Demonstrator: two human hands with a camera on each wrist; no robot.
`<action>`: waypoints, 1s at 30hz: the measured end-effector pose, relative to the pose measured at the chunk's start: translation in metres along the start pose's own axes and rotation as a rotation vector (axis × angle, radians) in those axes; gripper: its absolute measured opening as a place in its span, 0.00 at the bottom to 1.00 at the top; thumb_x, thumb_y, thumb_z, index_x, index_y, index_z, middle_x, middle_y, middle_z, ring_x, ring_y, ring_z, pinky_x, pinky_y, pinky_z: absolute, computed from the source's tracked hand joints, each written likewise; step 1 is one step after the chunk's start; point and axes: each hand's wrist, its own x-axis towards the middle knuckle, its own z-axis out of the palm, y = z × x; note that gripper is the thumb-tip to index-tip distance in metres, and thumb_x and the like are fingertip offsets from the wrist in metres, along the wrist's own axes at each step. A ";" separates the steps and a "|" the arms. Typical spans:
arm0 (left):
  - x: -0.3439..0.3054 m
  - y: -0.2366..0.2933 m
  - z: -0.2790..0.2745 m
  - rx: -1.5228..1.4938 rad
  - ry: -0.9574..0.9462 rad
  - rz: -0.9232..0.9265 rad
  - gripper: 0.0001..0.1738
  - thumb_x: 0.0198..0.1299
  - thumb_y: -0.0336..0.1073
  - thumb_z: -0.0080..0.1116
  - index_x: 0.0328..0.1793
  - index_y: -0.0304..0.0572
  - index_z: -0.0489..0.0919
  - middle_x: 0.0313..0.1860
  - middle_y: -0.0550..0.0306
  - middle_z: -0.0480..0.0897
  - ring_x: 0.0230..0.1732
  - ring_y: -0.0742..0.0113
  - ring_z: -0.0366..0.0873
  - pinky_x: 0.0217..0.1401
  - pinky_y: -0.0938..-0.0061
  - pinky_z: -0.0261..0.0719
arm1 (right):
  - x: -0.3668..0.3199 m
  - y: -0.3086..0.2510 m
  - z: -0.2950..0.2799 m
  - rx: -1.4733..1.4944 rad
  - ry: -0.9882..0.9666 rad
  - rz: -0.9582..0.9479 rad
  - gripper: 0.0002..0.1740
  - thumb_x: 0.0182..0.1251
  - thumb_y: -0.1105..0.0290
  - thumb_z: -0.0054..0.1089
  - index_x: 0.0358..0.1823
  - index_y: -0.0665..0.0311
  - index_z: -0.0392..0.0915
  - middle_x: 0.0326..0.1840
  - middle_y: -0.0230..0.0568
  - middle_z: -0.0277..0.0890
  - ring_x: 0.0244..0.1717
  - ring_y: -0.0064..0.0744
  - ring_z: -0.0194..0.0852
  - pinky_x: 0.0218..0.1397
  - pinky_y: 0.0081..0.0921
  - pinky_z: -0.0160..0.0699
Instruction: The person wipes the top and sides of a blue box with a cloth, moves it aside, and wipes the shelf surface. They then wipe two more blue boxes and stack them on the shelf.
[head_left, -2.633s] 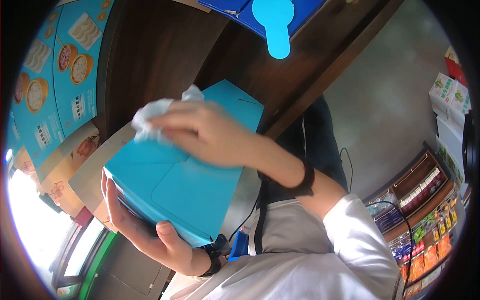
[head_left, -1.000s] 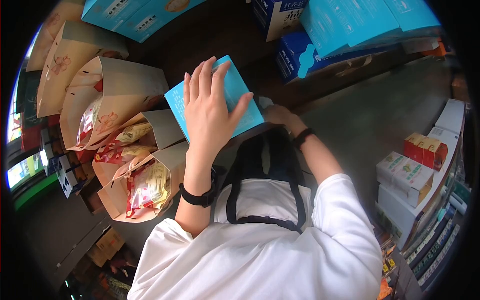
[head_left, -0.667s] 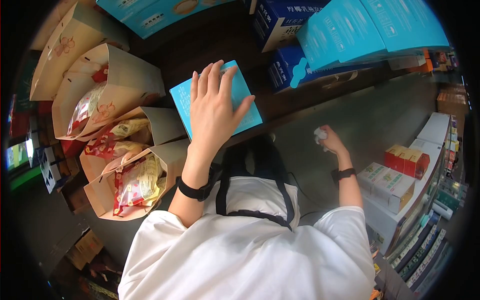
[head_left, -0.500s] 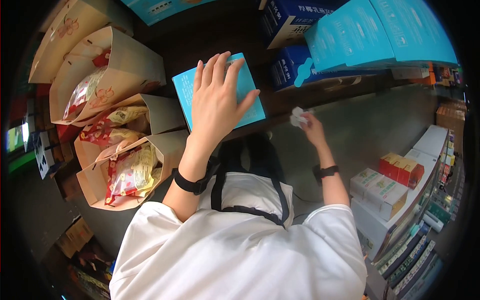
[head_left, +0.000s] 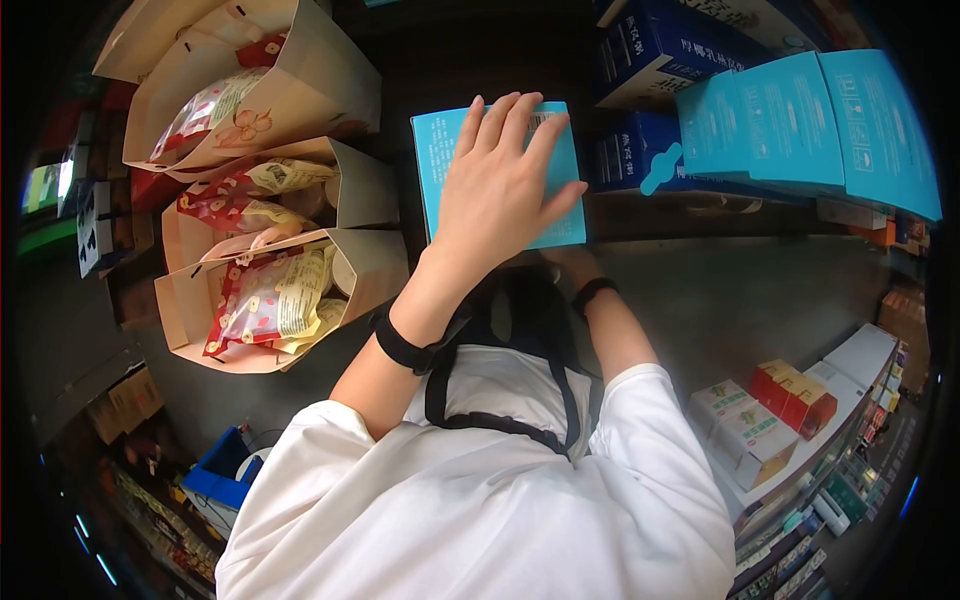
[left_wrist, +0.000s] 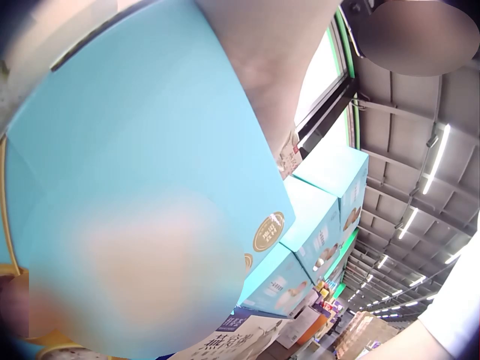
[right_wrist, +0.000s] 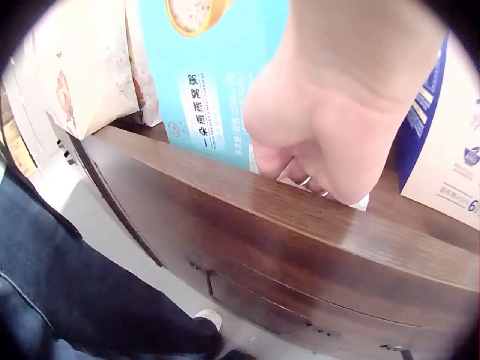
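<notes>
In the head view my left grip (head_left: 497, 190), loose with straight fingers, rests across the top of the light-blue box (head_left: 438, 165), between paper bags (head_left: 375, 272) on the left and other boxes (head_left: 800, 125) on the right. In the left wrist view the box looms near at left, with other boxes far to the right. In the right wrist view the box stands near the edge of the wooden surface (right_wrist: 225, 187), and just right of it my right grip (right_wrist: 330, 135) curls round a white tissue (right_wrist: 362, 203), mostly hidden.
</notes>
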 end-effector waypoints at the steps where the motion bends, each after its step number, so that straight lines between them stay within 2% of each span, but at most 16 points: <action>1: 0.000 0.000 0.000 0.005 0.000 0.002 0.32 0.52 0.51 0.63 0.61 0.45 0.71 0.62 0.47 0.71 0.66 0.49 0.65 0.74 0.51 0.54 | 0.001 0.001 -0.003 -0.022 -0.043 0.000 0.18 0.64 0.61 0.47 0.50 0.60 0.78 0.47 0.56 0.77 0.50 0.54 0.75 0.54 0.45 0.72; 13: -0.001 0.001 0.000 -0.004 0.008 0.018 0.32 0.53 0.49 0.64 0.62 0.45 0.71 0.62 0.46 0.70 0.67 0.49 0.65 0.73 0.51 0.55 | -0.016 0.006 -0.045 -0.263 -0.513 0.047 0.21 0.65 0.57 0.45 0.51 0.59 0.79 0.56 0.55 0.74 0.56 0.49 0.74 0.58 0.39 0.73; 15: 0.000 0.001 0.000 -0.007 0.013 0.018 0.32 0.52 0.49 0.64 0.61 0.45 0.71 0.62 0.46 0.71 0.67 0.49 0.65 0.73 0.51 0.55 | -0.069 -0.003 -0.082 -0.287 -0.429 0.280 0.20 0.62 0.60 0.47 0.51 0.60 0.79 0.55 0.53 0.76 0.56 0.47 0.75 0.56 0.39 0.75; 16: 0.000 0.000 0.000 -0.002 0.014 0.017 0.32 0.52 0.48 0.64 0.61 0.45 0.71 0.62 0.47 0.71 0.67 0.49 0.65 0.73 0.51 0.55 | -0.099 -0.006 -0.090 -0.394 -0.245 0.616 0.19 0.56 0.67 0.51 0.47 0.65 0.81 0.49 0.52 0.79 0.53 0.51 0.77 0.57 0.41 0.73; 17: 0.000 0.000 0.000 -0.008 0.017 0.018 0.32 0.52 0.48 0.64 0.61 0.45 0.71 0.62 0.47 0.71 0.67 0.49 0.65 0.73 0.51 0.55 | -0.118 0.006 -0.104 -0.489 -0.376 0.701 0.19 0.57 0.67 0.49 0.47 0.62 0.82 0.49 0.53 0.79 0.54 0.50 0.77 0.58 0.40 0.73; 18: 0.000 0.000 0.000 -0.006 0.016 0.018 0.31 0.52 0.48 0.64 0.61 0.45 0.71 0.62 0.47 0.71 0.67 0.49 0.65 0.73 0.51 0.55 | -0.134 0.012 -0.115 -0.416 -0.362 0.814 0.20 0.61 0.65 0.49 0.52 0.63 0.79 0.55 0.53 0.76 0.58 0.52 0.74 0.59 0.42 0.73; 19: 0.000 0.000 0.000 -0.003 0.012 0.016 0.31 0.52 0.48 0.64 0.61 0.45 0.71 0.62 0.47 0.71 0.67 0.49 0.64 0.73 0.51 0.55 | -0.151 0.037 -0.112 -0.355 -0.234 0.854 0.20 0.61 0.65 0.49 0.53 0.62 0.78 0.53 0.51 0.78 0.55 0.51 0.76 0.57 0.42 0.74; 21: 0.000 0.000 0.001 -0.005 0.015 0.014 0.31 0.53 0.48 0.64 0.61 0.45 0.71 0.62 0.47 0.71 0.67 0.49 0.64 0.73 0.51 0.55 | -0.172 0.029 -0.128 -0.085 0.009 0.859 0.18 0.60 0.67 0.50 0.50 0.60 0.78 0.49 0.51 0.79 0.52 0.52 0.77 0.54 0.43 0.74; 22: -0.001 0.000 0.001 -0.001 0.018 0.018 0.31 0.53 0.48 0.64 0.61 0.45 0.71 0.62 0.47 0.71 0.67 0.49 0.64 0.73 0.51 0.55 | -0.174 0.030 -0.123 -0.086 0.004 0.864 0.18 0.60 0.67 0.50 0.50 0.60 0.78 0.49 0.51 0.79 0.52 0.52 0.77 0.54 0.43 0.74; 24: -0.001 0.000 0.002 0.000 0.016 0.015 0.31 0.53 0.49 0.64 0.61 0.45 0.71 0.62 0.47 0.71 0.67 0.49 0.64 0.73 0.51 0.55 | -0.169 0.026 -0.104 0.070 0.453 0.657 0.14 0.58 0.71 0.53 0.47 0.59 0.77 0.45 0.51 0.80 0.50 0.52 0.77 0.51 0.41 0.74; 25: -0.001 0.000 0.002 0.007 0.018 0.012 0.31 0.53 0.49 0.64 0.61 0.45 0.71 0.63 0.47 0.70 0.67 0.49 0.64 0.73 0.51 0.54 | -0.156 0.022 -0.088 0.107 0.565 0.564 0.13 0.56 0.75 0.54 0.44 0.60 0.76 0.43 0.51 0.79 0.51 0.55 0.76 0.50 0.39 0.74; 27: -0.001 0.000 0.001 0.004 0.012 0.012 0.31 0.53 0.48 0.64 0.61 0.45 0.71 0.63 0.48 0.70 0.67 0.49 0.64 0.73 0.51 0.55 | -0.117 0.007 -0.046 0.242 0.650 0.351 0.14 0.56 0.77 0.55 0.45 0.61 0.76 0.46 0.52 0.78 0.51 0.55 0.76 0.51 0.39 0.75; 28: -0.001 0.001 0.001 -0.002 0.010 0.011 0.31 0.53 0.48 0.64 0.61 0.45 0.71 0.63 0.48 0.70 0.67 0.49 0.64 0.73 0.51 0.55 | -0.096 -0.007 -0.029 0.262 0.539 0.336 0.16 0.55 0.78 0.56 0.47 0.63 0.75 0.49 0.54 0.77 0.52 0.55 0.75 0.51 0.38 0.74; 29: -0.004 0.005 -0.001 -0.014 -0.003 0.019 0.31 0.53 0.48 0.64 0.61 0.45 0.71 0.63 0.48 0.70 0.67 0.49 0.64 0.73 0.51 0.55 | -0.081 -0.031 -0.005 0.276 0.550 0.219 0.17 0.54 0.78 0.56 0.48 0.66 0.75 0.51 0.57 0.76 0.53 0.54 0.75 0.53 0.39 0.74; 30: -0.002 0.008 0.000 -0.024 -0.008 0.019 0.31 0.53 0.48 0.64 0.61 0.45 0.71 0.64 0.49 0.70 0.67 0.49 0.64 0.74 0.51 0.55 | -0.057 -0.045 0.027 0.284 0.500 0.194 0.18 0.53 0.77 0.55 0.48 0.68 0.76 0.50 0.58 0.76 0.53 0.54 0.74 0.56 0.41 0.73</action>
